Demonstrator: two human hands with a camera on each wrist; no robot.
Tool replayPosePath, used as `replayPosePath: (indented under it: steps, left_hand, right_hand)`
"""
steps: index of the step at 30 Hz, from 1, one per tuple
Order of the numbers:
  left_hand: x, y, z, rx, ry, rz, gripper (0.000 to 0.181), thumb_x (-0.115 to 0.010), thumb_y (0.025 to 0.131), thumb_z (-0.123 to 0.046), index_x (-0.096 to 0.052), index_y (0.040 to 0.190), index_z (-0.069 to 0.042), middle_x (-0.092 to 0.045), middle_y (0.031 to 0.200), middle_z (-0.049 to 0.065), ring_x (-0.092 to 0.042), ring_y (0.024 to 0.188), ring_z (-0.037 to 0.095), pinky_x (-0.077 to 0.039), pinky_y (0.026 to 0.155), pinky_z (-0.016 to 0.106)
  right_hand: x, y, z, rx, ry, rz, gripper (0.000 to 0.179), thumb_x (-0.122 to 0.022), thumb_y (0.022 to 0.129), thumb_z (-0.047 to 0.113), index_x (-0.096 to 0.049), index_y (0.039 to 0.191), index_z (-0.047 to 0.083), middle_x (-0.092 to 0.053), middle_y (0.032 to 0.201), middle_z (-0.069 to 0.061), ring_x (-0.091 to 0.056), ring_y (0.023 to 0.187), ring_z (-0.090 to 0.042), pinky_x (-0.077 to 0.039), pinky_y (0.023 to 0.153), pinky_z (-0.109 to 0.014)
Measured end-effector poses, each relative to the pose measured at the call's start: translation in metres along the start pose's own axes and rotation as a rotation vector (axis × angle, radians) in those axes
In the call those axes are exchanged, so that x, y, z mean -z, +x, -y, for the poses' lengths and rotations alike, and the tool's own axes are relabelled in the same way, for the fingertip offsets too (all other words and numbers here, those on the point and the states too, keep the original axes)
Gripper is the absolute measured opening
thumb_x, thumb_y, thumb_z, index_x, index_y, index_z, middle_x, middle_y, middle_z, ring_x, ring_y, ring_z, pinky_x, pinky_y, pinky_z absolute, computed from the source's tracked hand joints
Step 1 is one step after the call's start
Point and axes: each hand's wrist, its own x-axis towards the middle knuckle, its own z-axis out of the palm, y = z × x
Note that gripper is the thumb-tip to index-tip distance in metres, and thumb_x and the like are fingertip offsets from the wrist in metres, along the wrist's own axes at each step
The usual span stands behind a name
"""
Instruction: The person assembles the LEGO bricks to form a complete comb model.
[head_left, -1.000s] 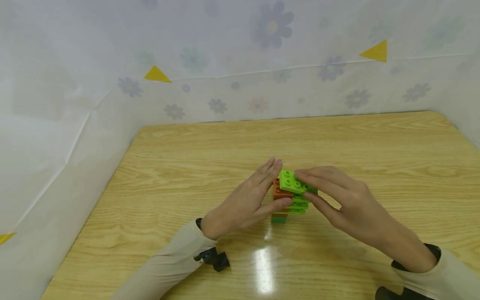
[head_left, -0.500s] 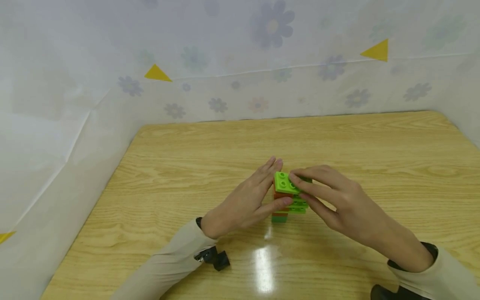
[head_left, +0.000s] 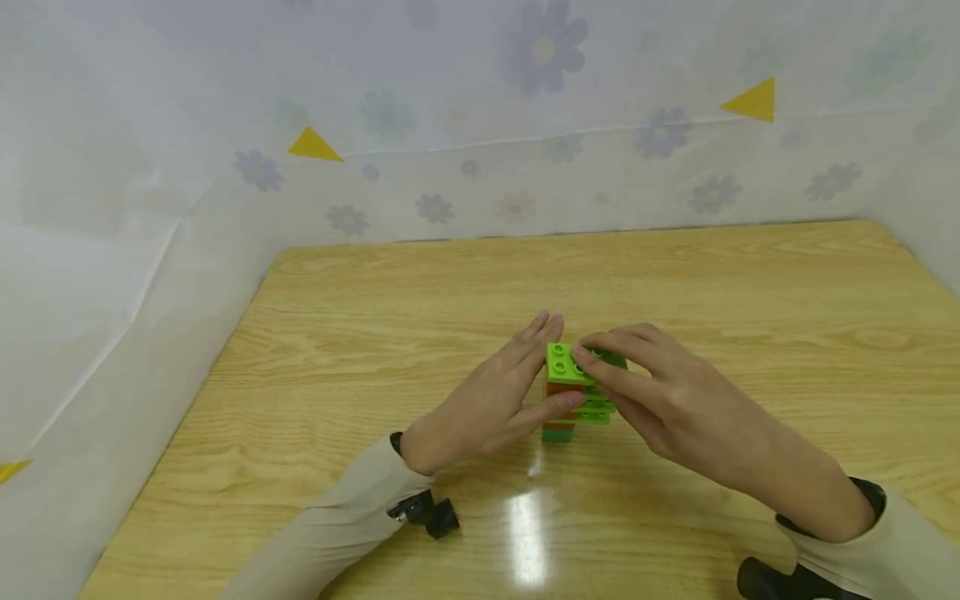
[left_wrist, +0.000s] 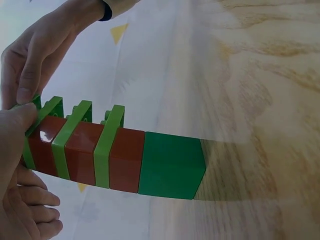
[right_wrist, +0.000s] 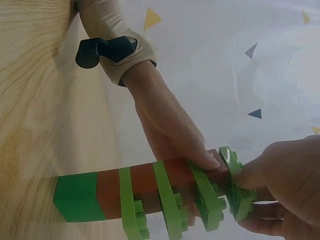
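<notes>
A tower of toy building bricks stands upright on the table, with a dark green block at its base. Above that, reddish-brown bricks alternate with light green plates that jut out to the right. My left hand steadies the tower near its top, thumb on the near side and fingers behind. At the very top lies another light green plate, studs up, over the uppermost brown brick. My right hand pinches this plate by its right part, fingers covering some studs. In the right wrist view it tilts slightly against the brick.
The wood-grain table extends around the tower. Behind it hangs a pale flowered cloth with yellow triangles. Black wrist devices sit at both beige sleeves.
My right hand has brought the light green plate left and down over the top brown brick, from a tilted position to lying nearly level. The left hand has stayed in place.
</notes>
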Motion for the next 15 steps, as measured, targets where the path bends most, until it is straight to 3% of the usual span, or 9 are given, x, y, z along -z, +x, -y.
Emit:
replayPosePath:
  steps: [2,5,9,12,15]
  left_hand:
    - [0.003,0.0,0.0,-0.058,0.022,-0.049,0.08,-0.059,0.096,-0.042,-0.017,0.153,-0.005,-0.017,0.158,0.013,-0.011,0.147,0.018,-0.023,0.117,0.034]
    - [0.011,0.0,0.0,-0.223,0.05,-0.188,0.083,-0.072,0.089,-0.031,-0.027,0.149,0.005,-0.031,0.153,0.02,-0.026,0.143,0.024,-0.03,0.114,0.033]
    - [0.022,-0.001,-0.005,-0.47,0.096,-0.343,0.061,-0.072,0.087,-0.019,-0.049,0.133,0.013,-0.049,0.139,0.026,-0.044,0.133,0.032,-0.039,0.108,0.033]
    - [0.023,-0.002,-0.008,-0.582,0.17,-0.372,0.046,-0.068,0.088,-0.015,-0.058,0.123,0.013,-0.057,0.13,0.026,-0.051,0.126,0.034,-0.043,0.105,0.032]
    - [0.02,-0.004,-0.009,-0.624,0.22,-0.376,0.041,-0.067,0.086,-0.01,-0.061,0.12,0.013,-0.06,0.126,0.024,-0.055,0.122,0.034,-0.043,0.105,0.032]
  right_hand:
    - [-0.001,0.0,0.0,0.015,-0.013,-0.02,0.042,-0.033,0.107,0.025,-0.063,0.125,0.001,-0.061,0.117,-0.013,-0.058,0.101,-0.027,-0.053,0.072,-0.033]
    - [-0.003,-0.002,0.0,0.019,-0.016,-0.033,0.041,-0.033,0.107,0.024,-0.061,0.127,0.002,-0.06,0.118,-0.014,-0.058,0.101,-0.028,-0.054,0.071,-0.034]
    - [-0.004,-0.003,-0.001,0.022,-0.02,-0.036,0.042,-0.032,0.107,0.025,-0.06,0.128,0.002,-0.059,0.118,-0.014,-0.058,0.1,-0.028,-0.054,0.07,-0.034]
    - [-0.004,-0.002,0.0,0.029,-0.028,-0.041,0.043,-0.033,0.107,0.025,-0.062,0.126,0.0,-0.06,0.118,-0.014,-0.059,0.099,-0.028,-0.054,0.07,-0.034]
    - [-0.003,-0.002,0.0,0.022,-0.027,-0.033,0.044,-0.032,0.107,0.025,-0.063,0.125,-0.001,-0.06,0.118,-0.014,-0.058,0.1,-0.027,-0.053,0.072,-0.032]
